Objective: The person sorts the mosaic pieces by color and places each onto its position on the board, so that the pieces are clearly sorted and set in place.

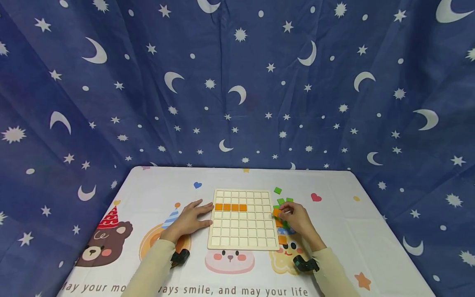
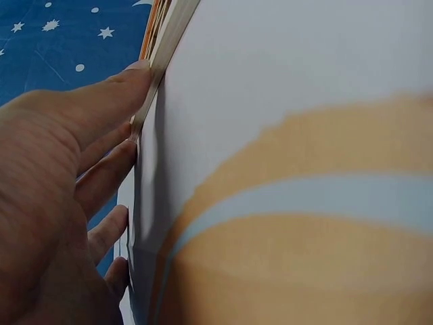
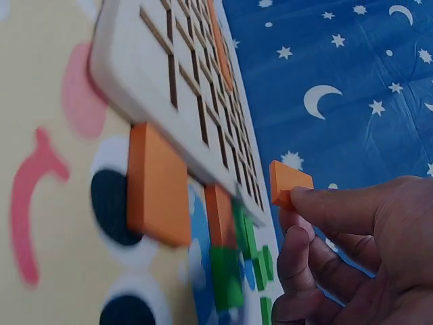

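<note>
Deep-blue fabric printed with white moons, stars and dots hangs behind a white table covering decorated with cartoon animals, hearts and lettering. Seated low in the scene, a person's two forearms in pale sleeves reach from the near side, with a pale gridded board lying flat between the hands, which are well apart.

At left, the left hand lies with its fingers extended and spread, grasping nothing, thumb and fingertips touching the board's left edge. On the far right side of the board, the right hand is drawn together, thumb and finger pinching an orange tile raised clear of the table beside the board's right edge. Dark devices are worn at both wrists.

Four orange squares sit side by side in the board's third row from the far edge, starting at the left column. Loose orange pieces lie just right of the board, the nearest by its near right corner; small green tiles are scattered farther off.
</note>
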Demonstrator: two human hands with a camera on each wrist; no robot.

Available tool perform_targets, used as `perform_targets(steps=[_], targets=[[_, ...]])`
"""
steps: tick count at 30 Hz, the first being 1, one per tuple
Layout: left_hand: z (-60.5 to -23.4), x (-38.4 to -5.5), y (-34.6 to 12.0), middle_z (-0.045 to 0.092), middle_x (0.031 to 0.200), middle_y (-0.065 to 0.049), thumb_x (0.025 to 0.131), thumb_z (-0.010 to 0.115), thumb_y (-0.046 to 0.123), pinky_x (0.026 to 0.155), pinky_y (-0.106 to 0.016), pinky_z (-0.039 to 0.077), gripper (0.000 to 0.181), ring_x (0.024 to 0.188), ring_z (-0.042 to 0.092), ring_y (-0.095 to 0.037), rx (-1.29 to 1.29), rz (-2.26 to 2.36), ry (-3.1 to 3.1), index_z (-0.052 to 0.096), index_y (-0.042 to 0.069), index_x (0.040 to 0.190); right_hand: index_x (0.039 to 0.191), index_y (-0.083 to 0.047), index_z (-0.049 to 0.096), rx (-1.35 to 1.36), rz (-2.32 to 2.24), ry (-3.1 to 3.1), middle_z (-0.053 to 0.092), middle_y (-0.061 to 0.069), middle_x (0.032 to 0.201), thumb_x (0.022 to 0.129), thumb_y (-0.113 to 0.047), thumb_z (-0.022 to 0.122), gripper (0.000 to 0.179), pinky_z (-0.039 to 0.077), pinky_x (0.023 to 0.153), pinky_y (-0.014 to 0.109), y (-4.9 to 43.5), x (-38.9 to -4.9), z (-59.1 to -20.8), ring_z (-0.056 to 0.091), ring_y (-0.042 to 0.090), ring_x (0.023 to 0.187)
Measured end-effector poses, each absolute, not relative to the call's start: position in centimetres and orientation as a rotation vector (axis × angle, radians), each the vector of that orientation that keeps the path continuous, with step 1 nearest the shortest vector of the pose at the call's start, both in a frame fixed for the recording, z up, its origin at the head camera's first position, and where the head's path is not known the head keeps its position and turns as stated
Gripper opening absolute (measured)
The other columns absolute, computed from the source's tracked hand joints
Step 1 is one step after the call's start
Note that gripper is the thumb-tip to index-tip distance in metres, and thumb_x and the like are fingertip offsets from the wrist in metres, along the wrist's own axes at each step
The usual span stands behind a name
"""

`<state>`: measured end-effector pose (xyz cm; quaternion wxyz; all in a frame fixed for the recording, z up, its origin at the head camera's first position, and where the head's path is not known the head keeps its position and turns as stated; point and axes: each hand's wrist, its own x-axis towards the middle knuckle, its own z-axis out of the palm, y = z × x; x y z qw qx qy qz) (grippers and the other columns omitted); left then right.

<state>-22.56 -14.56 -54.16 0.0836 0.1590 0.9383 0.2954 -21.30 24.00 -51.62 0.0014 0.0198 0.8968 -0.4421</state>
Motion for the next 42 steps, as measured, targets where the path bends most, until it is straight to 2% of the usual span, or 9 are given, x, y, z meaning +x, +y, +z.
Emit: perform_targets(steps=[9, 14, 24, 30, 42], targets=[[-54.1, -22.4, -14.5, 0.046, 0.152, 0.009, 0.087, 0.073, 0.042, 0.117, -0.063, 0.025, 0.063, 0.151, 0.021, -0.032, 0.467, 0.903, 2.791, 0.052, 0.026, 0.144, 0.092, -0.011, 0.068, 0.025, -1.425, 2.794, 0.067, 0.004, 0.083, 0.085, -0.006, 0.075, 0.011, 0.044, 0.056, 0.023, 22.0, -22.1, -51.7, 0.052, 0.016, 0.071], [-54.1, -22.5, -14.6, 0.046, 0.152, 0.008, 0.087, 0.073, 0.040, 0.117, -0.063, 0.024, 0.063, 0.151, 0.021, -0.032, 0.475, 0.906, 2.797, 0.052, 0.024, 0.144, 0.093, -0.013, 0.069, -0.007, -1.467, 2.750, 0.066, 0.003, 0.085, 0.087, -0.008, 0.072, 0.009, 0.045, 0.059, 0.025, 20.8, -22.6, -51.6, 0.053, 0.017, 0.072], [-54.2, -22.5, -14.7, 0.045, 0.153, 0.009, 0.087, 0.073, 0.041, 0.118, -0.063, 0.022, 0.063, 0.151, 0.021, -0.032, 0.465, 0.908, 2.788, 0.051, 0.025, 0.144, 0.093, -0.010, 0.069, -0.021, -1.551, 2.676, 0.068, 0.006, 0.088, 0.087, -0.005, 0.072, 0.008, 0.048, 0.057, 0.026, 18.9, -23.6, -51.6, 0.058, 0.019, 0.070], [-54.0, -22.4, -14.5, 0.046, 0.152, 0.009, 0.086, 0.074, 0.040, 0.118, -0.063, 0.021, 0.063, 0.151, 0.022, -0.032, 0.462, 0.913, 2.795, 0.053, 0.025, 0.143, 0.093, -0.011, 0.070, -0.048, -1.534, 2.679, 0.068, 0.005, 0.087, 0.088, -0.005, 0.071, 0.008, 0.047, 0.055, 0.026, 18.2, -23.9, -51.7, 0.058, 0.016, 0.071], [-53.4, -22.4, -14.2, 0.047, 0.152, 0.008, 0.085, 0.075, 0.037, 0.119, -0.062, 0.020, 0.063, 0.151, 0.022, -0.032, 0.434, 0.920, 2.783, 0.053, 0.024, 0.142, 0.092, -0.013, 0.071, -0.108, -1.393, 2.747, 0.067, 0.001, 0.084, 0.089, -0.007, 0.070, 0.006, 0.046, 0.063, 0.026, 17.4, -24.6, -51.9, 0.058, 0.012, 0.073]])
